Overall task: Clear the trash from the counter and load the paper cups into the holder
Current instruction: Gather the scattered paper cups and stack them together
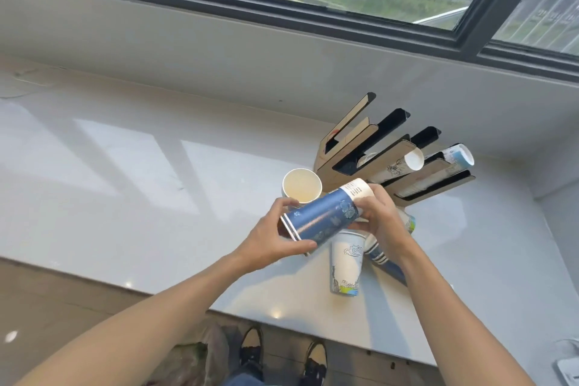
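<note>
Both hands hold a stack of blue paper cups point(322, 218) sideways above the white counter point(125, 197). The left hand point(275, 240) has its fingers wrapped around the stack's rim end; the right hand point(380, 216) clasps its base end. Behind stands an open cup of pale liquid point(301, 186), beside the slotted cup holder point(391, 153), partly loaded. More cups point(346, 263) lie underneath.

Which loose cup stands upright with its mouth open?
The cream-lined cup left of the holder. The blue stack is held sideways in both hands, and the white cup lies on the counter.
</note>
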